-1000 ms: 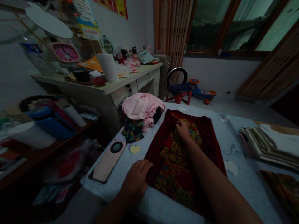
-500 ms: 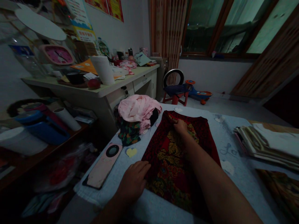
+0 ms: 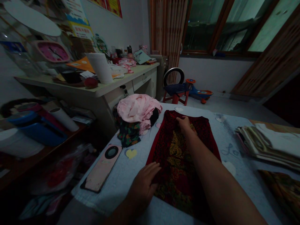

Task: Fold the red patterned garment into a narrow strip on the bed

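A dark red garment with a yellow floral pattern (image 3: 175,147) lies spread over the light blue sheet; its exact kind is unclear. My left hand (image 3: 145,181) rests at its lower left edge, fingers stretched out over the cloth. Near the garment's far edge, my right hand (image 3: 184,123) touches the fabric with its fingers extended to the left. The right forearm crosses the garment and hides part of its right side. Left of the garment is a heap of clothes with a pink cloth (image 3: 138,107) on top.
A pink phone-like object with a round dark disc (image 3: 102,168) lies at the sheet's left edge. Folded clothes (image 3: 264,143) are stacked on the right, near another patterned cloth (image 3: 283,190). A cluttered desk (image 3: 100,90) stands behind on the left, with a stool (image 3: 175,90) beyond the bed.
The folded-over bit at the garment's upper left now lies flat, and my right hand's fingers have loosened from it. My left hand has slid rightward onto the cloth. The view has shifted slightly.
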A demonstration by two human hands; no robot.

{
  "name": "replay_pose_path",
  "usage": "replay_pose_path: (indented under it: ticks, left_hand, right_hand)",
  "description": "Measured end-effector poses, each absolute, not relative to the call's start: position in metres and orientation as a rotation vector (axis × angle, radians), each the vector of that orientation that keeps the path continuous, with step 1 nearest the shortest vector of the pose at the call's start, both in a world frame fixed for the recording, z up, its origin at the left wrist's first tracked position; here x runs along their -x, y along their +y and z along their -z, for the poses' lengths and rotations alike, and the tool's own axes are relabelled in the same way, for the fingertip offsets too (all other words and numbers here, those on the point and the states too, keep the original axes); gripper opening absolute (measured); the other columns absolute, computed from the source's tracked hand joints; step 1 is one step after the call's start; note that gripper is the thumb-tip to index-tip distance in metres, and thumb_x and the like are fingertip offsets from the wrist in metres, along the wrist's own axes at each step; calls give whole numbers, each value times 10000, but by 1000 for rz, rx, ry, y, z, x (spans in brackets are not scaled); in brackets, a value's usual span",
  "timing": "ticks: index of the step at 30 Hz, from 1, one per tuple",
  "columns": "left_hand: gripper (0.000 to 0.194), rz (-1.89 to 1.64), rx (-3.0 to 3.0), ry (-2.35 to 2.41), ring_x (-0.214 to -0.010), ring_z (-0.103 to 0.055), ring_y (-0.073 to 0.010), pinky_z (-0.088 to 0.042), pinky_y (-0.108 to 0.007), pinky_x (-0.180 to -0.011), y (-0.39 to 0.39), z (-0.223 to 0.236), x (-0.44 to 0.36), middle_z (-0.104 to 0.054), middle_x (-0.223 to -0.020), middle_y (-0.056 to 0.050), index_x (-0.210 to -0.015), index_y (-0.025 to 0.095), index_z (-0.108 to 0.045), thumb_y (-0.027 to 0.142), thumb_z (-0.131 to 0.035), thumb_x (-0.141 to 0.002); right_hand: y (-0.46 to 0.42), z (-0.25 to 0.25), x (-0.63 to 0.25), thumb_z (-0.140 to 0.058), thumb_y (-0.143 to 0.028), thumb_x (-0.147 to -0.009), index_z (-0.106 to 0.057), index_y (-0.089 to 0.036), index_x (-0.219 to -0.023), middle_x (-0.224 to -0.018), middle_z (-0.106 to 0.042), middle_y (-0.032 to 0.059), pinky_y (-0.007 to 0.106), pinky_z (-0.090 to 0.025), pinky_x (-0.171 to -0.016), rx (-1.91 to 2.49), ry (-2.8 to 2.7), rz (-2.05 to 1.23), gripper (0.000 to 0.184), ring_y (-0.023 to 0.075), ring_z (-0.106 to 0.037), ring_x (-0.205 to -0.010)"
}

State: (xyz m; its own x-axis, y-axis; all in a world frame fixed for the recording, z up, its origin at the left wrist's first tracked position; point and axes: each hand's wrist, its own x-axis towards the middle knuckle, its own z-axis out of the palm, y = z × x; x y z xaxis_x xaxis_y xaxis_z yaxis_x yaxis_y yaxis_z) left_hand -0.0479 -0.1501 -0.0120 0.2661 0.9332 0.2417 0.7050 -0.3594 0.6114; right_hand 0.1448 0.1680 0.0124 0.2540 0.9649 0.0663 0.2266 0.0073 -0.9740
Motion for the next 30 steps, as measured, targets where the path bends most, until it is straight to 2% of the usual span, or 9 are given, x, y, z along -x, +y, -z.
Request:
replay_pose_path:
  ticks: [3,5,10,13,15,20,22,25,30]
  left_hand:
    - [723,-597,-2344,1465,-1393,-393,-273,-352,-521,-1144,-151,21,45,-483,-1477,-79,-1347,199,-531,52,-503,-639]
    - [815,-518,-2417,1468,-1419,-344,-288,-327,-534,-1154,-152,21,45,-439,-1507,-94,-1373,185,-501,37,-500,-572]
    - [921,-385,-2446,1510,-1415,-342,-305,-319,-536,-1150,-152,8,40,-389,-1538,-109,-1449,192,-406,57,-526,-546]
    - [881,-302,-2434,1540,-1394,-370,-319,-332,-544,-1131,-149,2,35,-406,-1528,-111,-1435,205,-430,74,-564,-575]
    - [818,-285,-2430,1573,-1383,-385,-318,-342,-545,-1121,-148,2,33,-434,-1512,-97,-1410,223,-466,80,-582,-612]
    - [659,-416,-2430,1612,-1325,-465,-293,-403,-518,-1088,-145,4,32,-541,-1426,-73,-1349,238,-538,90,-576,-708]
    - [628,-478,-2425,1602,-1304,-491,-290,-425,-518,-1074,-145,5,34,-562,-1404,-77,-1340,231,-549,93,-571,-728]
    - [620,-554,-2413,1566,-1302,-499,-286,-431,-522,-1075,-144,5,36,-565,-1400,-82,-1345,230,-544,96,-569,-741]
    - [578,-674,-2373,1454,-1355,-452,-257,-410,-502,-1107,-145,6,38,-523,-1443,-82,-1386,227,-500,124,-526,-818]
  right_hand:
    - [152,-12,-145,-735,-327,-665,-520,-151,-1224,-1121,-607,128,409,-465,-949,1678,-1377,-691,624,279,-581,-1074]
    - [138,-16,-143,-710,-409,-722,-485,-136,-1302,-1239,-532,190,455,-407,-1002,1872,-1586,-464,680,335,-522,-1171]
    - [109,-28,-136,-571,-481,-843,-541,-128,-1251,-1233,-487,207,444,-404,-969,2027,-1840,-210,541,345,-510,-1157]
    - [98,-29,-133,-545,-396,-862,-559,-159,-1243,-1233,-477,176,408,-398,-970,1938,-1938,-139,449,312,-500,-1152]
    - [93,-28,-130,-545,-361,-860,-550,-184,-1279,-1256,-471,155,390,-380,-992,1849,-2042,-164,455,290,-492,-1157]
    - [87,-21,-122,-623,-546,-802,-542,-253,-1338,-1381,-432,151,460,-358,-996,1808,-2205,-284,617,348,-448,-1201]
    - [88,-18,-120,-642,-498,-806,-609,-253,-1260,-1359,-470,149,459,-360,-985,1820,-2207,-271,516,349,-443,-1199]
    - [93,-13,-120,-590,-302,-853,-690,-228,-1113,-1237,-568,141,413,-365,-982,1825,-2160,-268,288,295,-481,-1148]
    - [106,-13,-128,-504,-152,-856,-727,-174,-1052,-1090,-662,122,336,-369,-1001,1685,-2099,-330,298,232,-536,-1095]
